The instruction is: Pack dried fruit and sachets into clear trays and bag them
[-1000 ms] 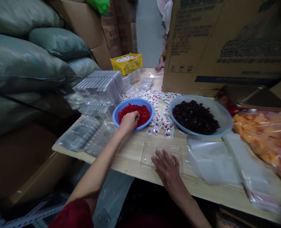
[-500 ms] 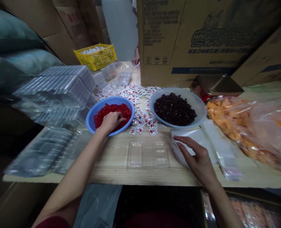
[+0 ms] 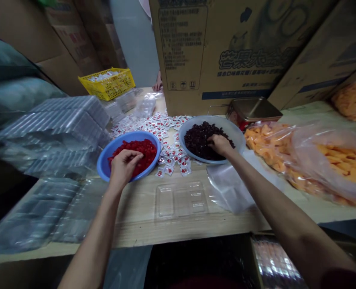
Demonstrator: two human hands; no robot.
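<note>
Over the blue bowl (image 3: 103, 170) of small red dried fruit pieces (image 3: 145, 149), my left hand (image 3: 124, 164) is closed in a pinch, with a bit of red fruit at its fingertips. My right hand (image 3: 220, 144) dips into a pale, translucent bowl (image 3: 236, 134) of dark, raisin-like dried fruit (image 3: 199, 138). Its fingers are curled and their tips are hidden among the dark pieces. Between my forearms a clear plastic tray (image 3: 180, 199) with several compartments lies flat on the table. Small printed white sachets (image 3: 169, 154) are scattered between and behind the bowls.
Stacked clear trays (image 3: 60, 124) and plastic packs (image 3: 30, 210) are at left. A yellow basket (image 3: 111, 86) holds sachets; another person's hand (image 3: 157, 82) shows behind. Clear bags (image 3: 228, 186), a tin (image 3: 254, 109) and bagged orange pieces (image 3: 268, 140) are at right, before cardboard boxes (image 3: 190, 52).
My right hand has moved from above the clear bags into the bowl of dark fruit. My left hand has lifted slightly from the red pieces, its fingers pinched. The view has shifted right.
</note>
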